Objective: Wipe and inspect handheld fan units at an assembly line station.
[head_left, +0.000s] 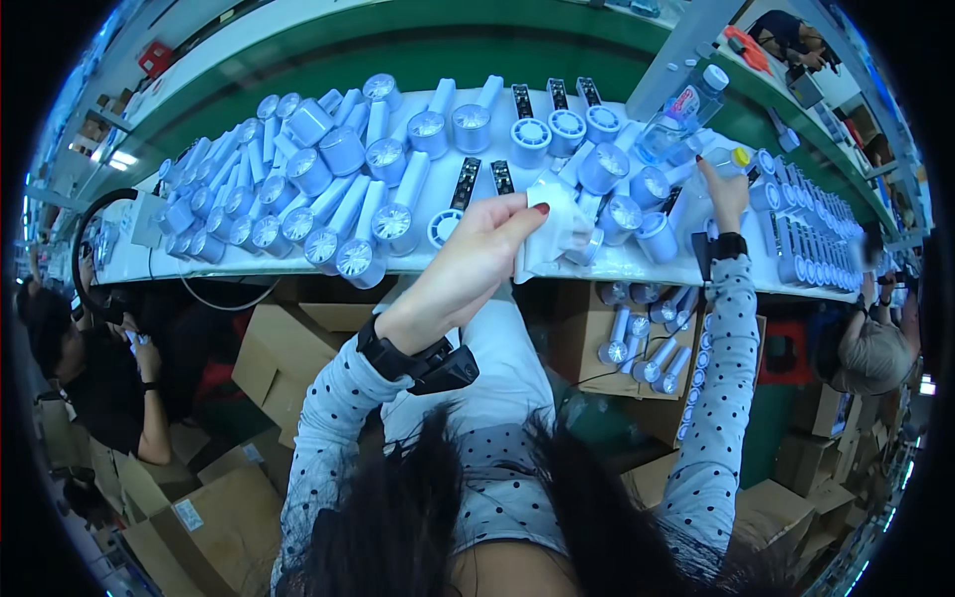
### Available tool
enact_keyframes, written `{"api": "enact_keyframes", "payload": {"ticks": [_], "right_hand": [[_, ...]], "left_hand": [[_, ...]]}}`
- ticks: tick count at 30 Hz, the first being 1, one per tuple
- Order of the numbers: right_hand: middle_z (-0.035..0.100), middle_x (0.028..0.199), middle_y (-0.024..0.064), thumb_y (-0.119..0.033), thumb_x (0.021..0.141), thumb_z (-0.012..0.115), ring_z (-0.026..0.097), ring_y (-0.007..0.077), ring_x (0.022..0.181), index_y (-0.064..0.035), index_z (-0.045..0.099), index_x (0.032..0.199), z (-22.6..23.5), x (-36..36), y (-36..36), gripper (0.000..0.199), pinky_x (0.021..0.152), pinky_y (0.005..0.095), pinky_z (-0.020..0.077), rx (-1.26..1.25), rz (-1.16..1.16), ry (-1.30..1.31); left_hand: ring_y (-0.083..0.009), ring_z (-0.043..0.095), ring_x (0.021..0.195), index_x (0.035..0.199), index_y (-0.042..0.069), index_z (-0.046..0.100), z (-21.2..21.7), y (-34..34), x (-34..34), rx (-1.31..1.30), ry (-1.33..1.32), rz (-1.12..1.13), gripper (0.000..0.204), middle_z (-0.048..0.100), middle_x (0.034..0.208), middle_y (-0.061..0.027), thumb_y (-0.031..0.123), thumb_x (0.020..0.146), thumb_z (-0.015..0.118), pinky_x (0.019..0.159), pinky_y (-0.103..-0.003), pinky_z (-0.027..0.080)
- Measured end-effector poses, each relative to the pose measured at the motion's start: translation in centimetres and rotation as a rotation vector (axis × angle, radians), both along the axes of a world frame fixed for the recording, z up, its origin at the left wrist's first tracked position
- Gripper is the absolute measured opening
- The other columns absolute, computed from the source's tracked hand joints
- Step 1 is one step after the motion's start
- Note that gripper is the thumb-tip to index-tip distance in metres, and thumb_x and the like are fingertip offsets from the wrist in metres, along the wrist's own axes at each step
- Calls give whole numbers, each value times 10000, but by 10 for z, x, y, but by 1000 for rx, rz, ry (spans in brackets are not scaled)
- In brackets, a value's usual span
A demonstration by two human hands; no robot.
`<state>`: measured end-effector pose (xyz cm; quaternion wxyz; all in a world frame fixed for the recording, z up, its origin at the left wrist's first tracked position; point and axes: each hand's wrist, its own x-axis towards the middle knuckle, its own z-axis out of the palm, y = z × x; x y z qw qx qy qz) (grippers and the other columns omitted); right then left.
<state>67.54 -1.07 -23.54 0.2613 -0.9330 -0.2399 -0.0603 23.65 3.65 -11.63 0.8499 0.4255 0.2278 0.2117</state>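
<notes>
My left hand (473, 254) pinches a crumpled white cloth (557, 229) in front of me, above the table's near edge. Off to the right, my right hand (726, 194) closes round what looks like a small clear bottle with a yellow cap (741, 156); the fingers hide most of its body. Pale blue handheld fans (395, 224) with round clear-fronted heads crowd the table on the left. Behind the cloth lie more fans (604, 167). Several opened fans (530, 137) show dark circuit boards in their handles.
A clear drink bottle (681, 114) stands beside a metal post. Rows of fans (806, 234) line the table's right end. Below are open cardboard boxes (274, 353) and a box holding fans (642, 343). Other people (99, 368) work at both sides.
</notes>
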Motion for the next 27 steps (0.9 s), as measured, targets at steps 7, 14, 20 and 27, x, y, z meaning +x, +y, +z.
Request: {"api": "enact_keyframes", "payload": {"ticks": [7,14,20,27], "right_hand": [[618,947,151,-295,779,664,593,168,867,80,493,1120,62,-106,-34,535,708,294,469,664,246,-188],[655,886,124,-113,773,652,610,140,828,51,594,1023,120,-271,-59,305,769,262,463,256,1067,689],[654,767,100,-75,795,635,610,101,663,65,609,975,111,-276,-58,230,580,206,475,303,971,699],[606,965,130,-195,891,496,627,217,843,21,520,1014,94,-226,-62,250,733,341,514,671,436,1522]], "left_hand": [[-236,574,987,1150,-94,451,4,9,-6,-132,-70,-21,373,559,1103,-178,198,935,365,906,-342,428],[-90,546,785,1042,32,543,-14,-10,7,-89,99,-233,398,593,936,-35,350,918,338,654,-222,415],[-194,574,897,991,-8,523,-3,6,8,-267,204,-394,456,587,932,-114,393,906,325,770,-331,476],[-267,606,823,989,-17,556,-31,78,3,441,508,-125,359,593,947,-136,309,846,505,732,-376,495]]}}
